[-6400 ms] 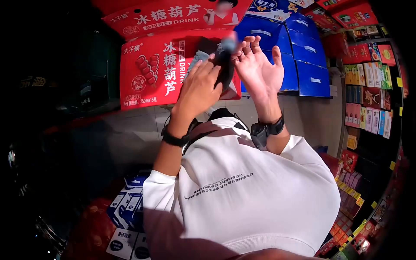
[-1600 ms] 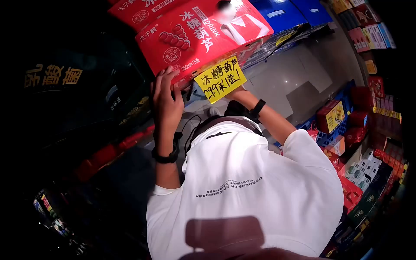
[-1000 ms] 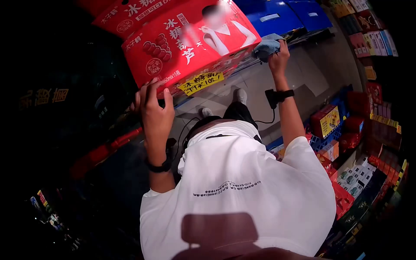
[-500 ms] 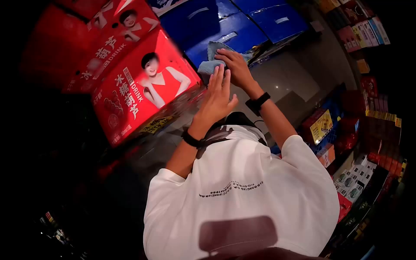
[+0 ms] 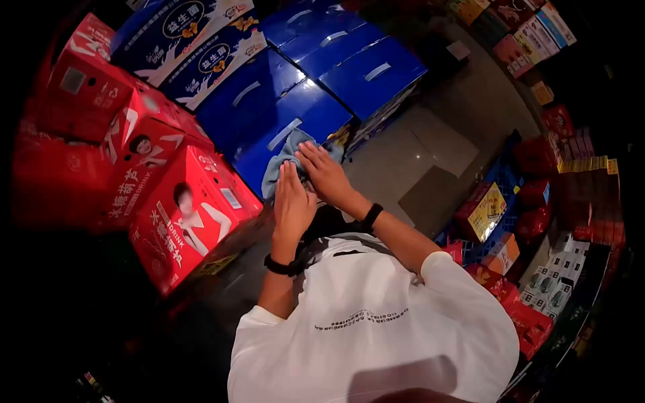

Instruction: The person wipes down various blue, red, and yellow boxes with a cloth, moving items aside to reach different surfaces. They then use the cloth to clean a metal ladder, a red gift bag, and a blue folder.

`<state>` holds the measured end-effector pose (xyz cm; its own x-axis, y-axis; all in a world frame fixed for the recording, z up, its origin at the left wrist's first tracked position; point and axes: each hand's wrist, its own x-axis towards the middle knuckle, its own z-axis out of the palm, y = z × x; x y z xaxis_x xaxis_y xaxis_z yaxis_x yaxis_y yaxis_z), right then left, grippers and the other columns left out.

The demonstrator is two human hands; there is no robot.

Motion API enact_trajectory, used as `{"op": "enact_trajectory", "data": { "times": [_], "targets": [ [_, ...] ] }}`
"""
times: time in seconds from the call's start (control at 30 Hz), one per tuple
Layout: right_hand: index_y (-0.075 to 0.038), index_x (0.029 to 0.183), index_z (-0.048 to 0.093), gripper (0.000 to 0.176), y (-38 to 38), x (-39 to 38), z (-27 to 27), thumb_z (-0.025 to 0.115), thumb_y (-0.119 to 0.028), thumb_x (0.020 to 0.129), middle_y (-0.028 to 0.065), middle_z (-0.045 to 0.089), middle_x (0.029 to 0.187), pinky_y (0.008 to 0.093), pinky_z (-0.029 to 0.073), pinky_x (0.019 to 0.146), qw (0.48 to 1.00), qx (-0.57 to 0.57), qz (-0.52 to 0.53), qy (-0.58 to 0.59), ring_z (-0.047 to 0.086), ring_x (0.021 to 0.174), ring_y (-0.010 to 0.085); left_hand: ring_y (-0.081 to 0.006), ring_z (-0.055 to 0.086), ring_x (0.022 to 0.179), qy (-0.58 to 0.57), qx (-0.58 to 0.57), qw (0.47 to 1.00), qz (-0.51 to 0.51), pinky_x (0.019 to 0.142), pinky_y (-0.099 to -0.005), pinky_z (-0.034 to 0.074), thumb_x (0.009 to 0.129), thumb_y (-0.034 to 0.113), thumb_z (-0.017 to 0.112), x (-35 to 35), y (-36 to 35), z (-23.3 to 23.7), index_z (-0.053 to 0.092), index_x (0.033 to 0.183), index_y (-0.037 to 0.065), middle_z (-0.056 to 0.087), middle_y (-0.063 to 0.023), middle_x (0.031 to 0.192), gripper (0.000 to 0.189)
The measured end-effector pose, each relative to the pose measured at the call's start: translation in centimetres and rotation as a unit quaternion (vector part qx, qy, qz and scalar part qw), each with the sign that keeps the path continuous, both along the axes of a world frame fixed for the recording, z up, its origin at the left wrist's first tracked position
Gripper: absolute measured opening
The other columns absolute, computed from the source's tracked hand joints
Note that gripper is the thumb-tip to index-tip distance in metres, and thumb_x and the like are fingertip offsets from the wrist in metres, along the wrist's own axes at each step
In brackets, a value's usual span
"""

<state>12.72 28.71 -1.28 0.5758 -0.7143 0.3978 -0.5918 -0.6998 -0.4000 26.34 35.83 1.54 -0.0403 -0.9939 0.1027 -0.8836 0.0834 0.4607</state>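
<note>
A grey-blue cloth point(image 5: 290, 146) lies bunched at the near edge of a blue box point(image 5: 316, 111). My left hand point(image 5: 294, 203) touches the cloth's lower part with its fingers stretched out and the thumb a little apart. Just right of it, my right hand point(image 5: 327, 176) rests its straight fingertips on the cloth. Both hands lie flat against the cloth rather than wrapped round it. A black band circles each wrist. To the left of my left hand stands a red drink carton point(image 5: 201, 215) with a printed picture on it.
More blue boxes point(image 5: 369, 67) with white handles stand beyond the cloth, beside blue-and-white cartons point(image 5: 215, 60). Red cartons point(image 5: 87, 94) are stacked at the left. Grey floor point(image 5: 430, 148) shows on the right, bordered by a blue crate point(image 5: 500, 201) and shelves of small packages point(image 5: 551, 285).
The view has shifted, showing more of the blue boxes. Both hands and the cloth now appear lower and further left, with my left hand closer to my right.
</note>
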Motion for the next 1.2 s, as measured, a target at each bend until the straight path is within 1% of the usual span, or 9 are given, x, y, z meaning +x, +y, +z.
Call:
{"op": "enact_trajectory", "data": {
  "times": [0.1,0.27,0.37,0.53,0.7,0.87,0.93,1.0,1.2],
  "targets": [
    [-0.005,0.135,0.052,0.052,-1.1,-1.4,-0.5,0.061,-0.009,0.084,0.0115,0.049,0.147,0.0431,0.027,0.119,1.000,-0.016,-0.007,-0.019,0.040,0.141,0.0236,-0.0457,0.030,0.142,-0.052,-0.023,0.998,-0.007,0.119,-0.0501,0.023,0.085,0.016,0.064,-1.1,-1.4,0.5,0.027,0.145,-0.015,0.031,-0.0345,0.151,0.077],
    [-0.005,0.108,0.065,0.032,-2.8,-6.2,1.4,0.065,-0.006,0.077,0.0072,0.066,0.115,0.0375,0.056,0.086,0.985,-0.094,-0.059,-0.133,0.066,0.104,0.0268,-0.0433,0.045,0.127,-0.043,-0.060,0.997,-0.036,0.107,-0.0486,0.036,0.077,0.006,0.073,-4.2,-5.9,0.5,0.041,0.136,-0.007,0.049,-0.0267,0.133,0.068],
    [-0.010,0.108,0.065,0.037,-2.4,-9.5,2.2,0.071,-0.007,0.071,0.0054,0.063,0.112,0.0385,0.052,0.086,0.971,-0.155,-0.113,-0.140,0.061,0.104,0.0264,-0.0423,0.056,0.108,0.019,-0.001,0.994,-0.111,0.091,-0.0462,0.046,0.074,0.001,0.073,-6.3,-8.4,1.2,0.051,0.122,0.000,0.058,-0.0212,0.114,0.053],
    [-0.015,0.112,0.064,0.049,-4.3,-14.9,2.1,0.072,0.001,0.067,0.0068,0.059,0.110,0.0407,0.047,0.086,0.960,-0.140,-0.196,-0.143,0.057,0.099,0.0274,-0.0439,0.056,0.108,0.106,-0.020,0.985,-0.134,0.088,-0.0490,0.047,0.075,-0.004,0.067,-11.6,-10.8,4.1,0.048,0.126,0.005,0.057,-0.0218,0.113,0.055],
    [-0.005,0.095,0.050,0.034,-9.9,-17.6,3.6,0.067,0.008,0.068,0.0130,0.053,0.107,0.0401,0.052,0.061,0.935,-0.132,-0.238,-0.226,0.060,0.085,0.0327,-0.0377,0.053,0.098,0.108,-0.172,0.973,-0.108,0.087,-0.0457,0.043,0.070,-0.013,0.064,-14.5,-15.7,5.5,0.063,0.112,0.005,0.049,-0.0148,0.099,0.046],
    [-0.006,0.107,0.057,0.038,-15.8,-18.1,5.0,0.063,0.006,0.072,0.0150,0.055,0.122,0.0441,0.048,0.092,0.949,-0.122,-0.234,-0.172,0.057,0.109,0.0363,-0.0409,0.047,0.121,0.122,-0.116,0.984,-0.059,0.105,-0.0461,0.038,0.077,-0.008,0.064,-16.2,-21.0,4.0,0.048,0.136,0.006,0.047,-0.0198,0.122,0.063],
    [-0.004,0.114,0.059,0.039,-16.7,-18.3,2.6,0.064,0.001,0.075,0.0166,0.056,0.128,0.0445,0.047,0.096,0.966,0.047,-0.196,-0.162,0.055,0.116,0.0363,-0.0434,0.031,0.142,0.153,0.024,0.982,-0.104,0.115,-0.0488,0.029,0.098,0.026,0.055,-16.2,-22.2,-0.2,0.032,0.147,-0.006,0.031,-0.0306,0.151,0.063],
    [-0.002,0.120,0.059,0.043,-16.7,-19.5,0.3,0.065,-0.001,0.077,0.0181,0.055,0.132,0.0450,0.046,0.101,0.984,-0.037,-0.137,-0.111,0.054,0.122,0.0362,-0.0422,0.023,0.147,0.021,-0.022,0.991,-0.132,0.118,-0.0509,0.022,0.100,0.034,0.052,-17.2,-21.2,-0.9,0.028,0.149,-0.008,0.023,-0.0301,0.157,0.069],
    [-0.002,0.128,0.058,0.049,-22.1,-24.9,1.0,0.066,-0.002,0.079,0.0181,0.050,0.141,0.0434,0.042,0.108,0.991,0.038,-0.099,-0.080,0.048,0.132,0.0357,-0.0407,0.008,0.151,0.067,0.075,0.989,-0.113,0.119,-0.0561,0.007,0.103,0.047,0.042,-21.3,-25.1,-0.8,0.020,0.155,-0.001,0.011,-0.0269,0.162,0.074]
  ]
}}
